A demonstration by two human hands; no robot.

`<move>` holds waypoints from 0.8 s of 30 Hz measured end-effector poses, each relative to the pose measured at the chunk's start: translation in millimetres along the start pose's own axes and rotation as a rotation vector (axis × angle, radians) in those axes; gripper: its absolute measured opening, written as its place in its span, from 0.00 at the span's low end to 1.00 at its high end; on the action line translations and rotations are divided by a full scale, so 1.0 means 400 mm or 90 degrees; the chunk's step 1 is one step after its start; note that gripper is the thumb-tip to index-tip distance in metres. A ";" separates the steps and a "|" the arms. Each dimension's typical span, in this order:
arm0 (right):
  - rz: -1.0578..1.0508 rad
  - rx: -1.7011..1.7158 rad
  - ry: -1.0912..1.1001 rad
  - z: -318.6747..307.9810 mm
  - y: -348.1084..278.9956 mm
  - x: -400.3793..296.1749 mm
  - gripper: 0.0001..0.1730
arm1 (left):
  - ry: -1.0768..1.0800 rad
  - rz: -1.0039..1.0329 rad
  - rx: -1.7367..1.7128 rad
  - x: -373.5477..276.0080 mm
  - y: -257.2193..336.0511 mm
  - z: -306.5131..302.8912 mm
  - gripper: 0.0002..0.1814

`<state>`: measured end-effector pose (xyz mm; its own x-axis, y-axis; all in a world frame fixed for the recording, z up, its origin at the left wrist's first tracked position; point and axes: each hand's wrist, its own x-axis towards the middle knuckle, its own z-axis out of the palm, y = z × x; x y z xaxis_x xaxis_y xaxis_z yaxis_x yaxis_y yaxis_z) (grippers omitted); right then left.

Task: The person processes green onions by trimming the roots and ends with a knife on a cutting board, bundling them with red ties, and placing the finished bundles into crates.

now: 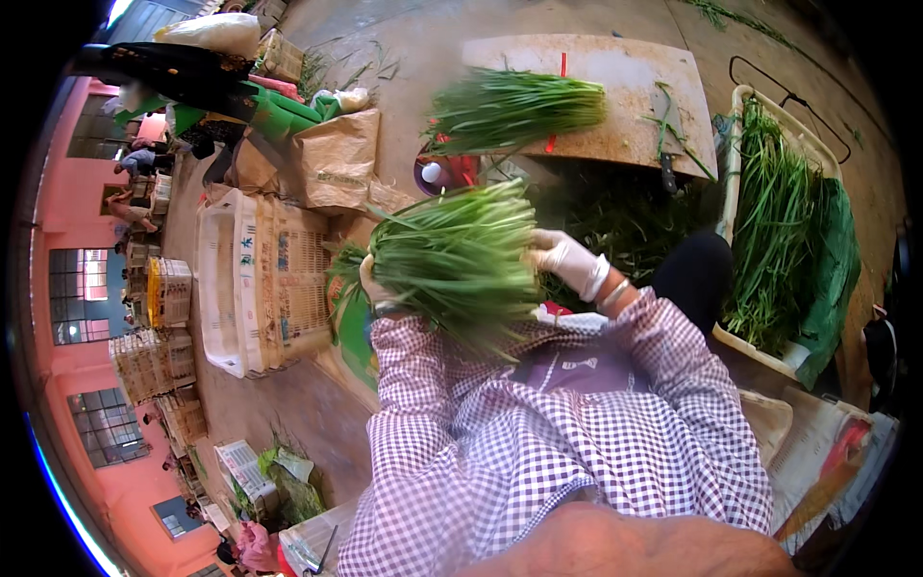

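My left hand [380,283], in a pale glove, grips a large bunch of long green leafy stalks [454,252] near its darker end. The bunch is partly blurred. My right hand [566,261], in a white glove, is at the pale cut ends of the same bunch; its fingertips are partly hidden, and whether they grip is unclear. Beyond my hands, a second green bunch [526,108] lies on a worn board [613,61], across a red strip [563,65]. A cleaver with a black handle [668,173] lies at the board's right, with loose stalks over its blade.
At the right stands a cream crate [734,180] full of green stalks, with green cloth [833,288] on its side. Stacked plastic crates [249,288] and a woven sack [339,162] stand at the left. A purple container [425,184] sits by the board. Other people are far left.
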<state>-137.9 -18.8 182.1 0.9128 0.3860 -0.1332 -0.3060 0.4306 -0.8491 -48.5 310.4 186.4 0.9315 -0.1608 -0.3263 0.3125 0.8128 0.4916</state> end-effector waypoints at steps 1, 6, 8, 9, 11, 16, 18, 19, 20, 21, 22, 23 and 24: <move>-0.056 0.020 -0.023 0.050 -0.039 -0.006 0.26 | -0.011 0.007 -0.004 -0.023 0.001 0.040 0.26; 0.008 0.178 -0.027 0.075 -0.019 0.039 0.25 | -0.088 0.019 0.036 -0.039 0.029 0.040 0.26; 0.090 0.272 0.000 0.079 0.007 0.046 0.30 | -0.117 0.048 0.032 0.020 0.047 -0.039 0.26; 0.093 0.307 -0.010 0.087 0.001 0.031 0.30 | -0.072 0.081 -0.018 0.014 0.025 -0.046 0.26; 0.096 0.379 -0.031 0.101 -0.022 0.003 0.31 | -0.139 0.041 -0.037 0.011 0.017 -0.055 0.27; 0.047 0.242 -0.126 0.083 -0.017 0.008 0.36 | -0.335 -0.083 -0.119 0.052 0.021 -0.101 0.30; 0.065 0.194 -0.128 0.076 -0.018 0.009 0.33 | -0.276 -0.059 -0.101 0.054 0.019 -0.108 0.30; 0.074 0.171 -0.130 0.074 -0.019 0.010 0.32 | -0.276 -0.020 -0.078 0.058 0.002 -0.105 0.31; 0.074 0.169 -0.132 0.074 -0.023 0.014 0.30 | -0.276 0.018 -0.055 0.062 -0.006 -0.101 0.31; 0.074 0.131 -0.122 0.072 -0.027 0.012 0.30 | -0.234 0.018 -0.035 0.061 -0.004 -0.097 0.31; 0.075 0.093 -0.112 0.069 -0.036 0.011 0.29 | -0.192 0.017 -0.015 0.060 0.002 -0.093 0.31; 0.075 0.056 -0.103 0.065 -0.047 0.013 0.29 | -0.149 0.017 0.005 0.061 0.006 -0.089 0.31; 0.138 -0.018 -0.088 0.059 -0.059 0.014 0.28 | -0.143 0.026 0.012 0.054 0.001 -0.077 0.30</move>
<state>-131.8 -7.4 213.4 0.7807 0.5750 -0.2446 -0.4809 0.3029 -0.8228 -33.9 324.4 154.7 0.9608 -0.2503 -0.1193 0.2754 0.8113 0.5158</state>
